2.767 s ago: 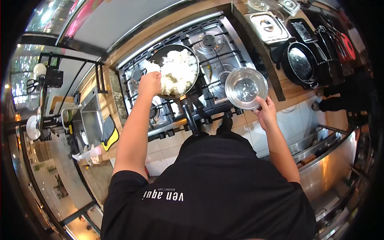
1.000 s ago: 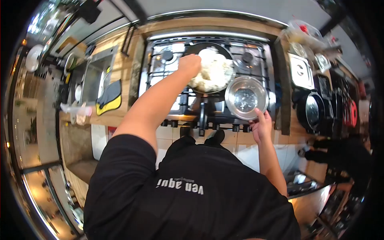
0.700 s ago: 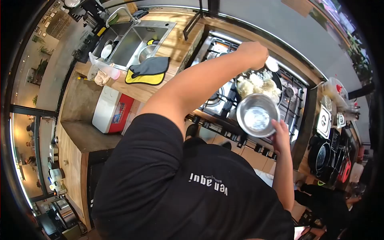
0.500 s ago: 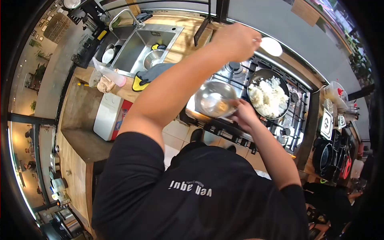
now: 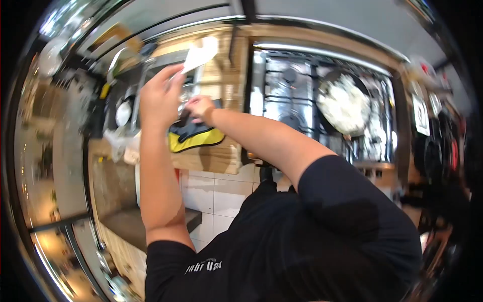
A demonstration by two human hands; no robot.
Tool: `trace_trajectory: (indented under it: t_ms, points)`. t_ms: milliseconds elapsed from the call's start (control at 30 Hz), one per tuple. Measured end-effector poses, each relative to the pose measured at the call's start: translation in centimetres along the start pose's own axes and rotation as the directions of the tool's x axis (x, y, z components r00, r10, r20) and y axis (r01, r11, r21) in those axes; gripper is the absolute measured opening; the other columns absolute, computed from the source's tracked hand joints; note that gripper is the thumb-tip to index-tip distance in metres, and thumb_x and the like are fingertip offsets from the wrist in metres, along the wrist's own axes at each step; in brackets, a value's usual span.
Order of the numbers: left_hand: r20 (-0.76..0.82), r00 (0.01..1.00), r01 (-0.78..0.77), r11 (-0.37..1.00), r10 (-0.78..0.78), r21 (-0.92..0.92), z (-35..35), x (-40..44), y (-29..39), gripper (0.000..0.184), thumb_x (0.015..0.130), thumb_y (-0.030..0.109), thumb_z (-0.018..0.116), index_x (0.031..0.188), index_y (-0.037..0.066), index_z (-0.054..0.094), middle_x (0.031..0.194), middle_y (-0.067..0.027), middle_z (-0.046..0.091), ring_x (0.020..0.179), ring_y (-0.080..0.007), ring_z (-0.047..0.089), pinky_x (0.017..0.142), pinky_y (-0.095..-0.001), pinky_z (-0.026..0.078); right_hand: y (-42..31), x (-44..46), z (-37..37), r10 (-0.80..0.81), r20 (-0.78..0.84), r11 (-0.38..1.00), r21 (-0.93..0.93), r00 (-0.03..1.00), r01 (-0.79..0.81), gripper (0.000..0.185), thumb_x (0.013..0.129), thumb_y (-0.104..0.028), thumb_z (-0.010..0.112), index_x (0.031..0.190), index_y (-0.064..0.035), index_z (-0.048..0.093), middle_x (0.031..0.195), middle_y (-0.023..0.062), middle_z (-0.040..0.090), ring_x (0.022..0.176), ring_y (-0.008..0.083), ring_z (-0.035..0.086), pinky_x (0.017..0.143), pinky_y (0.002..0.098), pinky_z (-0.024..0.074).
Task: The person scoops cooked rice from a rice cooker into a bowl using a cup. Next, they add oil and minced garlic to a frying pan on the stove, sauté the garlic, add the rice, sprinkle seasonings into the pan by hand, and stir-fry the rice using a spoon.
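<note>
My left hand is raised over the sink's near side, its fingers round a white flat utensil that points up and right. Just right of it, my right hand reaches across with its fingers drawn together, beside a blurred shiny metal bowl at the sink. Whether the fingers grip the bowl's edge is smeared. Below my right hand lies a grey and yellow cloth on the wooden counter. A black pan with white rice sits on the stove at the right.
The gas stove has black grates. A plastic bag lies at the counter's left edge. A white dish is in the left basin. At the far right are a metal lid and dark pans.
Both hands have moved left, away from the pan to the sink. My right hand carried the metal bowl off from the stove. The white utensil has moved left with my left hand. The view has turned.
</note>
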State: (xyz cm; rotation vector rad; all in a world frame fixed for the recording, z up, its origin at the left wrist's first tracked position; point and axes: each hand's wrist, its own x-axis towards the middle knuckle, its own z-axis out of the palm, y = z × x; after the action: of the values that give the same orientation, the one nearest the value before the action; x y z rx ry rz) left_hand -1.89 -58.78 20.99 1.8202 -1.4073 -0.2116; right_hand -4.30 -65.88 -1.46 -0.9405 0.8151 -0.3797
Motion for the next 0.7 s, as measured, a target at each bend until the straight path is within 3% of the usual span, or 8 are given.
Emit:
trace_trajectory:
  t_ms: [67, 133, 233, 333, 400, 500, 567, 700]
  points:
    - [-0.01, 1.0, -0.008, 0.997, 0.007, -0.077, 1.8, -0.9, -0.7, 0.024, 0.101, 0.021, 0.07, 0.122, 0.011, 0.077, 0.069, 0.0026, 0.057, 0.062, -0.004, 0.046, 0.055, -0.0273, 0.037, 0.8, -2.0, -1.7, -0.125, 0.047, 0.976, -0.172, 0.991, 0.132, 0.033, 0.083, -0.03, 0.084, 0.109, -0.0131, 0.071, 0.096, 0.01, 0.072, 0.086, 0.0262, 0.073, 0.072, 0.0439, 0.0647]
    - [0.037, 0.998, 0.052, 0.997, -0.054, 0.054, 3.0, -2.2, 0.2, 0.025, 0.103, 0.02, 0.068, 0.124, 0.01, 0.077, 0.065, 0.0082, 0.048, 0.059, -0.0026, 0.039, 0.052, -0.025, 0.03, 5.4, -4.2, -4.8, -0.56, 0.242, 0.661, -0.446, 0.792, 0.603, 0.031, 0.085, -0.024, 0.081, 0.109, -0.0075, 0.071, 0.096, 0.0104, 0.074, 0.084, 0.0227, 0.071, 0.075, 0.0401, 0.0598]
    - [0.151, 0.977, 0.168, 0.98, -0.15, -0.111, 8.2, -5.1, -3.4, 0.026, 0.103, 0.022, 0.069, 0.123, 0.007, 0.077, 0.066, 0.0081, 0.047, 0.06, -0.0033, 0.038, 0.054, -0.0258, 0.031, 0.6, -21.4, -13.0, -0.39, 0.41, 0.69, -0.463, 0.824, 0.557, 0.026, 0.089, -0.018, 0.077, 0.111, -0.0055, 0.07, 0.099, 0.0136, 0.073, 0.091, 0.0268, 0.072, 0.08, 0.0399, 0.0573]
    - [0.367, 0.914, 0.248, 0.954, -0.172, -0.171, 13.9, -7.6, -1.5, 0.024, 0.1, 0.019, 0.072, 0.12, 0.009, 0.079, 0.068, 0.0024, 0.057, 0.061, -0.006, 0.05, 0.057, -0.0293, 0.04, -1.4, -34.1, -21.7, -0.423, 0.091, 0.662, -0.648, 0.902, 0.376, 0.019, 0.09, -0.018, 0.075, 0.105, -0.0064, 0.069, 0.101, 0.013, 0.069, 0.098, 0.0326, 0.067, 0.085, 0.0436, 0.0542]
    - [0.332, 0.928, -0.108, 0.974, 0.17, -0.197, 19.0, -8.2, 1.0, 0.025, 0.097, 0.017, 0.072, 0.121, 0.011, 0.078, 0.075, -0.0083, 0.07, 0.067, -0.0195, 0.067, 0.064, -0.0361, 0.05, -0.9, -40.1, -27.4, -0.672, -0.153, 0.461, -0.852, 0.724, 0.248, 0.02, 0.086, -0.014, 0.074, 0.104, -0.0067, 0.066, 0.102, 0.0151, 0.066, 0.103, 0.0365, 0.062, 0.094, 0.0462, 0.0485]
    - [0.521, 0.807, -0.302, 0.952, 0.28, -0.044, 23.7, -7.0, 10.6, 0.024, 0.097, 0.02, 0.069, 0.116, 0.011, 0.079, 0.094, -0.016, 0.076, 0.088, -0.0376, 0.073, 0.078, -0.0443, 0.057, 2.7, -45.3, -33.1, -0.748, -0.381, 0.367, -0.92, 0.543, -0.14, 0.028, 0.09, -0.018, 0.076, 0.111, -0.0055, 0.063, 0.102, 0.0124, 0.065, 0.093, 0.0323, 0.065, 0.083, 0.0424, 0.0529]
    - [0.573, 0.776, -0.354, 0.934, 0.263, 0.05, 27.7, -6.5, 14.1, 0.023, 0.098, 0.022, 0.067, 0.113, 0.011, 0.08, 0.1, -0.018, 0.077, 0.095, -0.0406, 0.073, 0.083, -0.0467, 0.058, 7.4, -46.1, -35.9, -0.094, -0.743, 0.978, -0.192, 0.663, -0.077, 0.033, 0.1, -0.03, 0.071, 0.118, -0.0055, 0.059, 0.096, 0.0077, 0.064, 0.072, 0.0243, 0.064, 0.064, 0.0365, 0.0519]
    - [0.756, 0.643, -0.54, 0.774, 0.126, 0.331, 35.0, -6.0, 16.5, 0.021, 0.096, 0.019, 0.062, 0.105, 0.01, 0.079, 0.099, -0.0189, 0.077, 0.093, -0.0388, 0.075, 0.083, -0.0482, 0.06, 6.1, -44.6, -37.6, 0.263, -0.245, 0.831, 0.548, 0.933, -0.09, 0.033, 0.108, -0.046, 0.058, 0.107, -0.0128, 0.055, 0.077, -0.0004, 0.054, 0.05, 0.0119, 0.045, 0.046, 0.0293, 0.0365]
